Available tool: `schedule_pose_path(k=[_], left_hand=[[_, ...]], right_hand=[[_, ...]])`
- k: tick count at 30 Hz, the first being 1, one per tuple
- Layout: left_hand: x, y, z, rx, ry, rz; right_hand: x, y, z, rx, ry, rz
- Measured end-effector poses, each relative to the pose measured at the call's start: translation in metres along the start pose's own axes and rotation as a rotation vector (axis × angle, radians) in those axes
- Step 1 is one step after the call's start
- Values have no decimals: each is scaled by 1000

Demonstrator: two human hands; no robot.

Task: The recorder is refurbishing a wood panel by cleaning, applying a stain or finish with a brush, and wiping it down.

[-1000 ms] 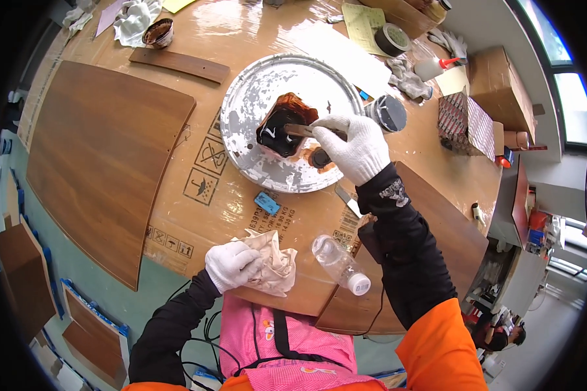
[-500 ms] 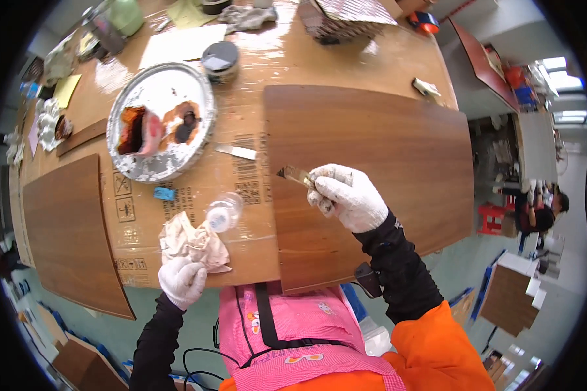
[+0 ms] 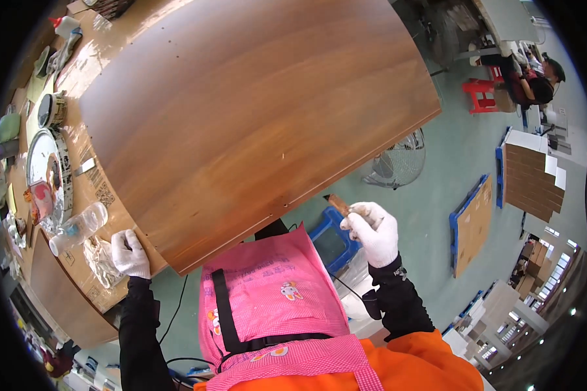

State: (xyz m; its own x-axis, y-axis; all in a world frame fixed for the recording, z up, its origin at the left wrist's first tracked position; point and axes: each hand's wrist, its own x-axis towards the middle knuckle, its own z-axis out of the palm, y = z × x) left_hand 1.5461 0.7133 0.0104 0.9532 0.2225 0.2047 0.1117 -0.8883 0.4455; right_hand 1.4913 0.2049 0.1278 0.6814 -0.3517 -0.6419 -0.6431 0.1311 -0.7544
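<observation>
In my white-gloved right hand (image 3: pixel 374 231) is a small brush (image 3: pixel 337 204) with a short brown handle and a dark tip, pinched between thumb and fingers. The hand hangs in front of the near edge of a large brown wooden panel (image 3: pixel 261 117), apart from it. My left hand (image 3: pixel 131 254), also gloved, rests with curled fingers at the table's edge, beside the panel's near left corner. Against its left side lies a crumpled whitish cloth (image 3: pixel 100 262); whatever the fingers may hold is hidden. A clear plastic bottle (image 3: pixel 79 228) lies just beyond the cloth.
Farther left on the cardboard-covered table are a paint-smeared round lid (image 3: pixel 40 151), a putty knife (image 3: pixel 85 167) and a dark-topped jar (image 3: pixel 51 109). A second panel (image 3: pixel 65 296) stands left. Beyond the near edge are a floor fan (image 3: pixel 398 159) and a blue stool (image 3: pixel 332 238). A person sits far right.
The view has swung right, and the large panel now sits at an angle, filling more of it. My right hand with the brush has moved from above the panel to before its near edge.
</observation>
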Motion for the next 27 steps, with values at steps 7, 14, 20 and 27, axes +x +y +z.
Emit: schedule_pose_path(k=[7,14,20,27], left_hand=[[-2,-12,1,133,-52,-53],[-2,-26,1,109,-29,-18],[-1,-31,4,110,-25,-20],[-2,-40,4,94,-28,-49]], right_hand=[[28,13,-2,-67,37,-42],[81,-16,43,-189,-171,-247],[101,-13,59,-294,-154,-325],[101,-12,67,-423,-151,-376]])
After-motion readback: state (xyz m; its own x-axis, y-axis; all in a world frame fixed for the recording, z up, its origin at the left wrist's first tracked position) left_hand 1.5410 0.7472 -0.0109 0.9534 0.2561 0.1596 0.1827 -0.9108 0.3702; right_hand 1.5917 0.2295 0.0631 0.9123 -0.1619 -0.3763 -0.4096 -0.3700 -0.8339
